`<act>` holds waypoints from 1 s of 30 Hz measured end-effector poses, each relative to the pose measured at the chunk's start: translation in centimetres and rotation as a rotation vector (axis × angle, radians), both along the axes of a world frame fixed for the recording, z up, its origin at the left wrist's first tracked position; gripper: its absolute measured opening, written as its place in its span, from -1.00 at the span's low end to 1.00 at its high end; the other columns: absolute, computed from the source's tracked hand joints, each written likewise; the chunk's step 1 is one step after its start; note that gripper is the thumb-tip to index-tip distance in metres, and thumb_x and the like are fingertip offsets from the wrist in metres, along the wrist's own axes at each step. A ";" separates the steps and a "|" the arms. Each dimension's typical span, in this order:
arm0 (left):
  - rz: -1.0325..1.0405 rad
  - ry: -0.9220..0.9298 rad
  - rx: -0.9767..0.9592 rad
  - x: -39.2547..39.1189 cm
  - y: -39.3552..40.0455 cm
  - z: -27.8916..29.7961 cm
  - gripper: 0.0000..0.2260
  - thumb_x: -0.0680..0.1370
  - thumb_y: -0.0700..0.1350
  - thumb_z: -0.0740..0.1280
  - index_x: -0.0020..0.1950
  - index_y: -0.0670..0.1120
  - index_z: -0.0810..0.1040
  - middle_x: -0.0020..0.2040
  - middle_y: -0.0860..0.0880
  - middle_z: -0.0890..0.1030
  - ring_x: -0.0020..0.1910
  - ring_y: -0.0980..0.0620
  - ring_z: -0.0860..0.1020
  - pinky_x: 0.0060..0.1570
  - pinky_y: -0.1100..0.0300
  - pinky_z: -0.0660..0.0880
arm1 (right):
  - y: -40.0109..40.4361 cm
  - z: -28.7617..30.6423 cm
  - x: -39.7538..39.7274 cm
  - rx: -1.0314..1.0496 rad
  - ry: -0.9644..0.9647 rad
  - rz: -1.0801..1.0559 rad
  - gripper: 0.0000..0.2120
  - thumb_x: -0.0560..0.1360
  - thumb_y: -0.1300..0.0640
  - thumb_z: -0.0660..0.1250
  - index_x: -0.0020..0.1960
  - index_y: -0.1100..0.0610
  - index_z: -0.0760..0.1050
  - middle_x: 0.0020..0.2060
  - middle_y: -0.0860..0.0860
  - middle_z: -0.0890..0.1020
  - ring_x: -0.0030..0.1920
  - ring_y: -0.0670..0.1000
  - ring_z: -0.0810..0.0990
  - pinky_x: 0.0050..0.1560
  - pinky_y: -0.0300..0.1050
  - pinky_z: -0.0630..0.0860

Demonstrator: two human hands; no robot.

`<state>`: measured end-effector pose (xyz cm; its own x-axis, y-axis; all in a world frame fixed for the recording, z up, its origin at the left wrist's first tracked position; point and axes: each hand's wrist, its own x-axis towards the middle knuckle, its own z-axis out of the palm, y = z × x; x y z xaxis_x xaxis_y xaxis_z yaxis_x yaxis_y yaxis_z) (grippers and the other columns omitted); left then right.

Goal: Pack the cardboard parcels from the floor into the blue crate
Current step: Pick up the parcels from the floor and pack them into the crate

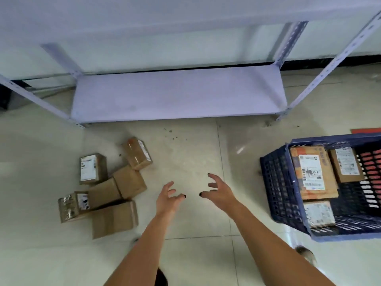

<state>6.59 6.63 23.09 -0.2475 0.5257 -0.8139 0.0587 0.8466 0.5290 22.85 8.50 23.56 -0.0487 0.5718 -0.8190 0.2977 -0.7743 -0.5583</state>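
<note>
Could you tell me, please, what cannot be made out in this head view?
- Blue crate: right part cut off by the frame edge.
- Parcel labels: print too small to read.
- Floor parcels: the pile overlaps, so lower faces are hidden.
- Upper shelf: blurred.

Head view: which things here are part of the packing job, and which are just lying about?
Job: cardboard parcels on the floor; blue crate; parcels already inside it; left hand and right hand, both empty.

Lying about: metal shelving; floor debris.

Matt brown cardboard parcels (115, 190) lie on glossy floor tiles (185, 157); perforated blue plastic crate (282, 195); painted metal shelf (177, 93).
</note>
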 end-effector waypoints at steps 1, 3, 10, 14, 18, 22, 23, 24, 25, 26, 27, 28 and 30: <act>-0.010 -0.003 -0.006 -2.8 0.1 0.0 -0.45 0.44 -0.27 0.40 0.40 -0.05 0.35 0.31 -0.18 0.46 0.02 -0.02 0.48 0.18 0.07 0.42 | 0.0 0.2 -2.6 -0.008 0.003 -0.012 -0.31 0.38 0.22 0.45 0.42 -0.05 0.28 0.23 0.09 0.46 0.17 0.06 0.51 0.11 -0.16 0.45; -0.032 0.000 -0.015 -8.2 0.5 0.0 -0.45 0.45 -0.25 0.39 0.41 -0.03 0.34 0.32 -0.14 0.46 0.04 -0.01 0.49 0.14 0.12 0.43 | -0.2 0.5 -7.5 -0.031 -0.006 -0.051 -0.33 0.38 0.22 0.44 0.42 -0.05 0.29 0.24 0.09 0.46 0.19 0.07 0.52 0.11 -0.15 0.43; -0.073 0.044 -0.082 -22.8 -0.9 -1.1 -0.50 0.47 -0.22 0.37 0.39 -0.04 0.36 0.30 -0.07 0.50 0.15 -0.04 0.52 0.06 0.20 0.44 | -2.2 -1.1 -21.0 -0.136 -0.016 -0.067 -0.39 0.40 0.23 0.42 0.39 -0.03 0.33 0.23 0.10 0.48 0.19 0.09 0.52 0.14 -0.11 0.44; -0.046 0.059 -0.151 -27.8 -4.0 -4.2 -0.48 0.47 -0.24 0.35 0.41 -0.04 0.34 0.33 -0.10 0.47 0.20 -0.03 0.49 0.13 0.16 0.39 | -3.9 -4.3 -26.5 -0.197 -0.034 0.012 -0.41 0.41 0.22 0.41 0.39 -0.01 0.34 0.22 0.08 0.51 0.08 0.05 0.53 0.06 -0.17 0.43; -0.025 0.097 -0.216 -32.3 -7.4 -9.8 -0.48 0.44 -0.25 0.38 0.39 -0.10 0.36 0.33 -0.13 0.47 0.21 -0.07 0.49 0.11 0.15 0.40 | -5.9 -9.7 -30.8 -0.219 -0.059 0.110 -0.42 0.41 0.22 0.40 0.38 0.00 0.34 0.21 0.08 0.52 0.04 0.03 0.53 -0.13 -0.22 0.43; 0.039 0.216 -0.255 -36.7 -9.8 -16.6 -0.45 0.45 -0.28 0.38 0.41 -0.12 0.33 0.34 -0.16 0.46 0.25 -0.15 0.48 0.09 0.14 0.44 | -7.1 -16.8 -33.9 -0.205 -0.106 0.205 -0.40 0.42 0.20 0.39 0.42 0.02 0.30 0.26 0.09 0.49 0.10 0.03 0.51 -0.06 -0.21 0.38; 0.024 0.247 -0.262 -37.6 -10.2 -18.3 -0.42 0.45 -0.26 0.38 0.44 -0.11 0.28 0.37 -0.17 0.42 0.29 -0.17 0.44 0.17 0.08 0.45 | -7.3 -18.5 -34.4 -0.210 -0.116 0.222 -0.38 0.42 0.19 0.38 0.43 0.02 0.28 0.28 0.10 0.48 0.09 0.02 0.49 -0.04 -0.20 0.37; 0.002 0.272 -0.276 -38.3 -10.5 -19.9 -0.38 0.46 -0.25 0.38 0.47 -0.09 0.23 0.39 -0.19 0.38 0.33 -0.18 0.41 0.25 0.02 0.42 | -7.5 -20.0 -34.8 -0.222 -0.130 0.242 -0.37 0.43 0.18 0.37 0.45 0.03 0.25 0.31 0.10 0.45 0.11 0.02 0.47 -0.02 -0.20 0.36; -0.011 0.285 -0.298 -38.9 -10.9 -21.3 -0.35 0.46 -0.24 0.37 0.49 -0.08 0.18 0.42 -0.20 0.35 0.35 -0.19 0.38 0.30 -0.02 0.39 | -7.7 -21.5 -35.3 -0.237 -0.142 0.269 -0.35 0.44 0.17 0.37 0.47 0.03 0.21 0.34 0.10 0.43 0.17 0.03 0.47 0.00 -0.19 0.37; -0.003 0.275 -0.325 -39.2 -11.3 -22.6 -0.34 0.47 -0.25 0.36 0.50 -0.08 0.15 0.42 -0.21 0.33 0.36 -0.20 0.36 0.32 -0.03 0.37 | -7.9 -22.8 -35.6 -0.257 -0.155 0.299 -0.32 0.44 0.15 0.36 0.49 0.05 0.17 0.37 0.11 0.39 0.26 0.05 0.45 0.06 -0.17 0.39; 0.024 0.246 -0.350 -39.3 -11.7 -23.6 -0.35 0.47 -0.25 0.35 0.50 -0.08 0.14 0.42 -0.22 0.34 0.36 -0.20 0.37 0.32 -0.01 0.37 | -8.1 -23.9 -35.9 -0.280 -0.166 0.325 -0.30 0.44 0.14 0.36 0.51 0.07 0.14 0.41 0.11 0.36 0.34 0.08 0.40 0.15 -0.14 0.39; 0.057 0.203 -0.364 -39.3 -12.1 -24.5 -0.38 0.48 -0.25 0.34 0.49 -0.10 0.17 0.40 -0.22 0.37 0.34 -0.20 0.39 0.29 0.02 0.38 | -8.3 -24.8 -36.2 -0.303 -0.175 0.347 -0.28 0.44 0.11 0.36 0.51 0.09 0.12 0.42 0.11 0.34 0.38 0.10 0.37 0.23 -0.11 0.37; 0.100 0.132 -0.383 -38.7 -12.6 -25.5 -0.48 0.48 -0.26 0.33 0.43 -0.15 0.28 0.32 -0.21 0.46 0.27 -0.18 0.45 0.19 0.09 0.38 | -8.6 -25.8 -36.7 -0.350 -0.173 0.367 -0.29 0.40 0.08 0.38 0.48 0.12 0.19 0.37 0.10 0.41 0.35 0.12 0.41 0.28 -0.06 0.38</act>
